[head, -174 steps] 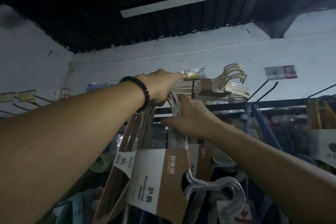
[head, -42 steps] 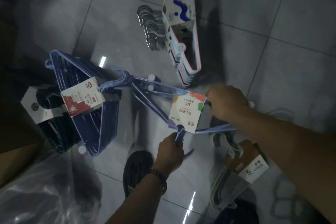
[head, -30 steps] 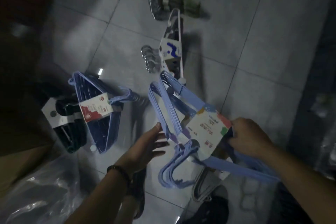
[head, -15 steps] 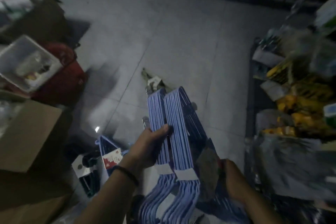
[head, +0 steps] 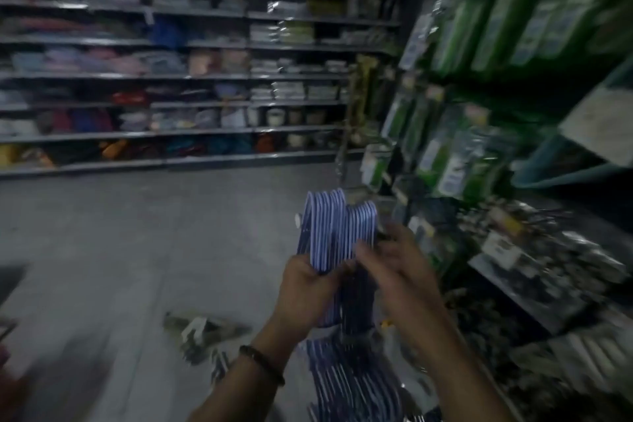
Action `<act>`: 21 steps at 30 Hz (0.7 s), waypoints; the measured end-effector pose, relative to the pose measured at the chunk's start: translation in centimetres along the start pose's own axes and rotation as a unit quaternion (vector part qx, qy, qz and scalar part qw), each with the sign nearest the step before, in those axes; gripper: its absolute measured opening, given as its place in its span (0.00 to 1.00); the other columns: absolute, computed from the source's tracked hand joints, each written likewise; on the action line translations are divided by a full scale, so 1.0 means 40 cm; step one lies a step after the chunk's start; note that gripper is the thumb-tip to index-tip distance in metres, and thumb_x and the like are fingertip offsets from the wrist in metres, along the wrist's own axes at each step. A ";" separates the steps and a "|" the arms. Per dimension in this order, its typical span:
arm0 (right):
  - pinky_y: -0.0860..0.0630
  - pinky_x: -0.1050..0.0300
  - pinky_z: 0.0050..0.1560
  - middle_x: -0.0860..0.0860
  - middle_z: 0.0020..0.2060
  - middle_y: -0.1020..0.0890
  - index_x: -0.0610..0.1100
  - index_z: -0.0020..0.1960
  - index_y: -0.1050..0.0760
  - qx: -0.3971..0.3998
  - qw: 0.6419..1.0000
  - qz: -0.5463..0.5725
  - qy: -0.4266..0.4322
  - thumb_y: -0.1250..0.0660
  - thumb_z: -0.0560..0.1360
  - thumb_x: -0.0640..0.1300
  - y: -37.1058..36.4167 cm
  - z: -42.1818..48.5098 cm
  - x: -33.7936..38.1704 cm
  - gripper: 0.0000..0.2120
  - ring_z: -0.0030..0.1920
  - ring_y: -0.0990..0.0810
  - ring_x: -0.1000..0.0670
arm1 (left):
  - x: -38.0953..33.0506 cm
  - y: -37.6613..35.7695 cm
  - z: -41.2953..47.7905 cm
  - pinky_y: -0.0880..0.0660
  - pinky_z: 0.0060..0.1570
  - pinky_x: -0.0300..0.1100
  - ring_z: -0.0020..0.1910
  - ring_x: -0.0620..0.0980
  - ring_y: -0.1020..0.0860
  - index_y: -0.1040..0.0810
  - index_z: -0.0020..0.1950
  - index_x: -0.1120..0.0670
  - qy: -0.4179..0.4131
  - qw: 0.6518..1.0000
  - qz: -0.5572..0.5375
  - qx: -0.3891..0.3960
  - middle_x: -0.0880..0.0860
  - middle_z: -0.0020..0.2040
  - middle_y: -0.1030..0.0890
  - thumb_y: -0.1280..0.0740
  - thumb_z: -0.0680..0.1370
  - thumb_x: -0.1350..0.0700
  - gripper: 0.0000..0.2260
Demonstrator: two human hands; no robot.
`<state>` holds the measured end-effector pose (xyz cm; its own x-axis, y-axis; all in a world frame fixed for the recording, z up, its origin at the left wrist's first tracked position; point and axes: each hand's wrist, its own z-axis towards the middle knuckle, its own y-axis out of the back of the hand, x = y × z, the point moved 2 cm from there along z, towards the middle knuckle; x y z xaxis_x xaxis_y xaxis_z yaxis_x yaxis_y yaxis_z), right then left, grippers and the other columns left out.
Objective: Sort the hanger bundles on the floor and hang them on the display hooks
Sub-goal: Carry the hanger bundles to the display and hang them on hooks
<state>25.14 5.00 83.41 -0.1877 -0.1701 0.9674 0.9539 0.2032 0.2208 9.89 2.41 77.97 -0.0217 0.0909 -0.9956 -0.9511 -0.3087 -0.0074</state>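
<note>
I hold up a bundle of light blue hangers (head: 337, 226) edge-on in front of my chest, its hooks hanging down below my wrists. My left hand (head: 308, 288) grips the bundle from the left, a dark bead bracelet on that wrist. My right hand (head: 394, 260) grips it from the right, fingers curled over the front. A greenish bundle of hangers with a white tag (head: 202, 332) lies on the floor tiles to the lower left. No display hooks for hangers can be made out; the picture is blurred.
A long wall of shelves (head: 205, 79) stacked with folded goods runs across the far side. On the right, a rack (head: 479, 120) of green packets and lower shelves of small packaged goods stands close. Grey tiled floor (head: 120, 250) lies between.
I lifted the blue bundle off the floor with both hands and my view swung up from the floor to the aisle and shelves. The other floor bundles dropped out of sight.
</note>
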 end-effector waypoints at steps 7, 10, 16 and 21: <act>0.25 0.36 0.66 0.48 0.74 0.42 0.59 0.81 0.58 -0.240 0.947 -0.210 -0.037 0.21 0.61 0.70 0.011 -0.075 0.172 0.63 0.71 0.33 0.37 | -0.154 -0.176 -0.110 0.18 0.52 0.53 0.50 0.57 0.17 0.25 0.73 0.62 0.115 0.936 -0.305 0.137 0.59 0.52 0.16 0.27 0.77 0.51 0.27; 0.25 0.46 0.50 0.46 0.71 0.37 0.53 0.81 0.51 -0.305 0.929 -0.208 -0.032 0.22 0.69 0.57 0.099 -0.126 0.204 0.52 0.55 0.30 0.44 | -0.216 -0.236 -0.171 0.17 0.38 0.47 0.37 0.54 0.16 0.17 0.54 0.63 0.100 0.940 -0.219 0.243 0.59 0.40 0.15 0.44 0.87 0.62 0.16; 0.26 0.52 0.38 0.50 0.46 0.18 0.53 0.62 0.27 -0.380 0.915 -0.137 -0.001 0.29 0.69 0.40 0.317 -0.266 0.278 0.23 0.43 0.18 0.47 | -0.355 -0.334 -0.257 0.25 0.36 0.38 0.37 0.39 0.21 0.20 0.59 0.48 -0.200 0.842 0.185 0.465 0.39 0.38 0.18 0.32 0.83 0.51 0.06; 0.26 0.49 0.32 0.48 0.39 0.17 0.52 0.52 0.22 -0.389 0.911 -0.132 0.031 0.31 0.67 0.39 0.518 -0.398 0.362 0.15 0.33 0.19 0.48 | -0.528 -0.384 -0.378 0.20 0.61 0.61 0.60 0.56 0.16 0.20 0.68 0.47 -0.155 0.784 0.157 0.580 0.51 0.63 0.16 0.30 0.81 0.43 0.17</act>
<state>45.90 -8.59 100.01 -0.4442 -0.1730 0.8791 0.7591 -0.5938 0.2667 29.62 -9.07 97.69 -0.2133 0.4642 -0.8597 -0.5211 0.6903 0.5020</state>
